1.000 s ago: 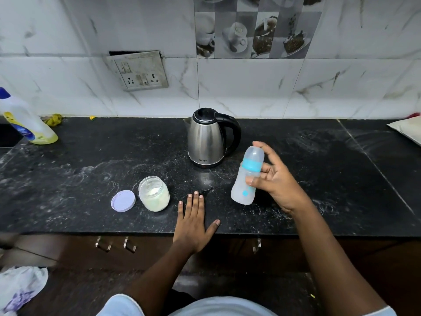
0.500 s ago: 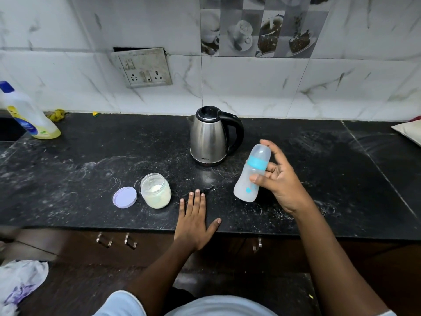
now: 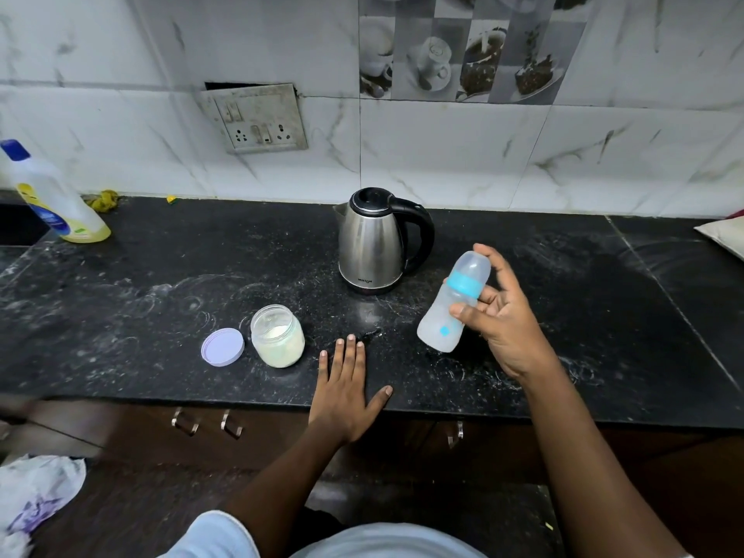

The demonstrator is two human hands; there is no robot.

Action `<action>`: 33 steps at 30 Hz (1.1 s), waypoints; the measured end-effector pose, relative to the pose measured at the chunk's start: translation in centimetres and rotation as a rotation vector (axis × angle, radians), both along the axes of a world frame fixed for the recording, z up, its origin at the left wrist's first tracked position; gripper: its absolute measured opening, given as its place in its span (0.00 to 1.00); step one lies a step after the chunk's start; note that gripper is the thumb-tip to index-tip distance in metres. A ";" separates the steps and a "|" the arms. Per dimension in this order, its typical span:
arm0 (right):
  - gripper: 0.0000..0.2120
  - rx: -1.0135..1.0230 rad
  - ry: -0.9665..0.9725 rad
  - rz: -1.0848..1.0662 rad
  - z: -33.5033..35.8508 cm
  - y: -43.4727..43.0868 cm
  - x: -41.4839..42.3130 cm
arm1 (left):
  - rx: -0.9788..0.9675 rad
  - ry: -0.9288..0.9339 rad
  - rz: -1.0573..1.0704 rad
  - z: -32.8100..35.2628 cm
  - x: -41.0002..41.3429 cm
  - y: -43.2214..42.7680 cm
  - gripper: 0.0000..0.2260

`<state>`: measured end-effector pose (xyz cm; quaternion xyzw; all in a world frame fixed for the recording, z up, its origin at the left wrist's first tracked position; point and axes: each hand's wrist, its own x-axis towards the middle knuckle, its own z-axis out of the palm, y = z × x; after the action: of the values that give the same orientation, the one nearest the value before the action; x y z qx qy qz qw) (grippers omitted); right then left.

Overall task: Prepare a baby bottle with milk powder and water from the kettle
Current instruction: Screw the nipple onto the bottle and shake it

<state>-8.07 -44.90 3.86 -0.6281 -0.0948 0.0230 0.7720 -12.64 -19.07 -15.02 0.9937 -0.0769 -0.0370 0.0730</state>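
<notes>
Left of the steel kettle on the black desk stand an open powder jar and its lilac lid, the left hand flat nearby, while right of it the right hand grips a tilted, capped, cloudy baby bottle with a blue collar.

Capped baby bottle tilted above counter; open powder jar (lid beside) — kettle behind.

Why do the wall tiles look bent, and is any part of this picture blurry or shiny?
Head view: the wide-angle lens bows the white marble wall tiles; the lower left corner, by the crumpled white cloth, is smeared; the steel electric kettle shows soft highlights and casts a pale sheen on the black stone counter.
</notes>
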 end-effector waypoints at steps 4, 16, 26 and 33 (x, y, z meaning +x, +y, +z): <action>0.42 0.012 0.008 -0.030 0.0 -0.2 0.1 | 0.000 0.006 -0.002 0.0 0.0 -0.1 0.46; 0.41 0.002 0.043 -0.025 -0.4 -0.1 0.0 | 0.016 0.013 0.000 -0.1 0.1 0.0 0.47; 0.41 0.036 0.060 -0.092 -0.6 -0.4 0.2 | 0.014 0.018 -0.001 0.0 0.0 -0.1 0.46; 0.41 0.020 0.055 -0.074 -0.8 -0.2 0.0 | 0.015 0.020 0.003 0.0 0.0 -0.1 0.46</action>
<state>-8.09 -45.09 3.03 -0.6225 -0.0505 0.0107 0.7810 -12.62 -19.15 -14.98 0.9939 -0.0746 -0.0474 0.0662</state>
